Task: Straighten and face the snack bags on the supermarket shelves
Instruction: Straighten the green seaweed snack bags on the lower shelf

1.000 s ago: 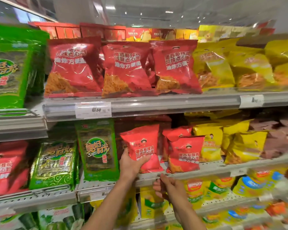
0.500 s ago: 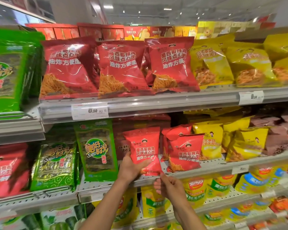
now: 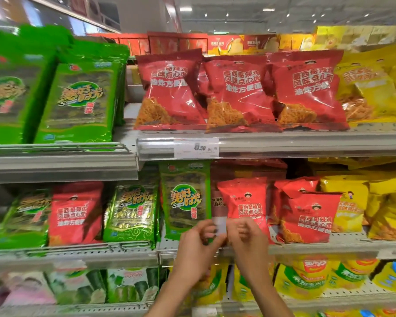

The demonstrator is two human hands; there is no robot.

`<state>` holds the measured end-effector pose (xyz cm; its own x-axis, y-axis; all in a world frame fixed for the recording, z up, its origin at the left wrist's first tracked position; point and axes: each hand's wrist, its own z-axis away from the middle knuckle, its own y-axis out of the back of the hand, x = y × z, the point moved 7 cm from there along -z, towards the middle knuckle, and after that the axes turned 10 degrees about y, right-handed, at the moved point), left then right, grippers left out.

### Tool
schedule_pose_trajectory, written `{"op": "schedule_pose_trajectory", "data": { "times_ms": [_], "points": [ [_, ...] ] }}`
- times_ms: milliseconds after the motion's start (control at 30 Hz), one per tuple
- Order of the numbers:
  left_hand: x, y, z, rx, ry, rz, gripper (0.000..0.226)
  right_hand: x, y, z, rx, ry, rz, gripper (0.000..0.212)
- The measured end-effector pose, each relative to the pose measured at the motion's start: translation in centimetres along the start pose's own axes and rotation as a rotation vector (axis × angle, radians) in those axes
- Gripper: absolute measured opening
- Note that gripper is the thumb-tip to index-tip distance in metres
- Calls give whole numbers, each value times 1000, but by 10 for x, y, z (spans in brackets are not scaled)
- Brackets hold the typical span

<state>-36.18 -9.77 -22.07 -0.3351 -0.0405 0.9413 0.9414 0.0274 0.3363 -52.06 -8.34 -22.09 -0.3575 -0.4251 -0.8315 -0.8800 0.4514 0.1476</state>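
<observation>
The red bag (image 3: 244, 202) has been released; a small white slip (image 3: 220, 226) is now pinched by left hand (image 3: 198, 244) and right hand (image 3: 247, 239), lower centre, so facing seems paused.

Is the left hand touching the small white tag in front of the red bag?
Touching. The head view shows the left hand with its fingertips closed on the edge of the small white tag; no gap shows between them, though motion blurs them.

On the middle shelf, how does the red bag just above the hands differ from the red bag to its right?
The left red bag stands upright, narrower, face fully visible apart from its base behind the hands. The right red bag is wider, leans slightly, and covers another red bag behind it. The left one's base sits behind the right hand; the right one is untouched. Both share the same label.
</observation>
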Motion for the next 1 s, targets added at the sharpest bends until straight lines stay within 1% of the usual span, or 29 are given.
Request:
{"op": "schedule_pose_trajectory", "data": {
  "times_ms": [33,67,133,200,267,300,400,500,633,667,733,800,867,933,1000],
  "points": [
    [-5,13,2,15,10,52,40,-3,-14,-4,-12,5,-39,13],
    [-9,26,4,28,21,92,35,-4,-28,-8,-34,-7,-75,15],
    [-18,54,7,54,36,167,28,-3,-57,-16,-105,-69,-132,27],
    [-26,83,11,87,41,242,26,0,-79,-26,-201,-105,-86,31],
    [-33,111,14,122,45,265,24,1,-94,-31,-282,-103,-40,28],
    [-37,124,15,137,51,272,22,0,-99,-32,-295,-105,-45,26],
    [-53,163,17,211,79,285,20,-4,-104,-31,-273,-101,-45,25],
    [-68,202,19,288,101,263,24,-14,-99,-33,-196,-78,-25,12],
    [-88,259,16,394,136,254,21,-18,-98,-24,-145,-116,-111,9],
    [-92,274,13,423,149,263,21,-15,-101,-20,-141,-153,-144,10],
    [-100,302,7,476,176,267,21,-12,-107,-12,-138,-220,-173,22],
    [-107,328,0,522,187,272,22,-13,-115,-5,-140,-248,-195,32],
    [-110,352,-10,581,191,202,30,-17,-124,6,-155,-244,-205,39],
    [-110,371,-20,638,194,53,40,-14,-130,18,-157,-250,-186,44],
    [-110,377,-33,605,195,-32,55,-8,-135,29,-153,-281,-178,36]
  ]
}}
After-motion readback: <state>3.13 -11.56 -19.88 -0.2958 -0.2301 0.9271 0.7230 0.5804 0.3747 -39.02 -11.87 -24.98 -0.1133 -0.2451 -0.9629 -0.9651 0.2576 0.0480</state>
